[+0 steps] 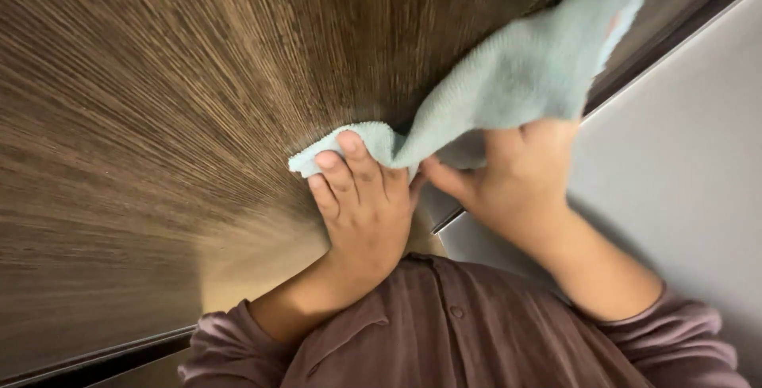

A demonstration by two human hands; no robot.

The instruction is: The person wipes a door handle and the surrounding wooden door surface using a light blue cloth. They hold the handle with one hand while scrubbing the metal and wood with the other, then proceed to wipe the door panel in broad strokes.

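Note:
A pale blue-green cloth [516, 70] lies against a dark brown wood-grain surface [175, 102]. My left hand [365, 205] grips the cloth's lower corner, fingers curled over its edge. My right hand [524, 173] holds the wider part of the cloth, which drapes over its fingers and hides them. Both hands are close together, thumbs nearly touching, near the edge of the wooden surface.
A smooth grey panel [675, 173] borders the wood on the right, with a dark strip [675, 30] between them. My maroon buttoned shirt [444, 332] fills the bottom of the view. A dark edge [95, 360] runs along the lower left.

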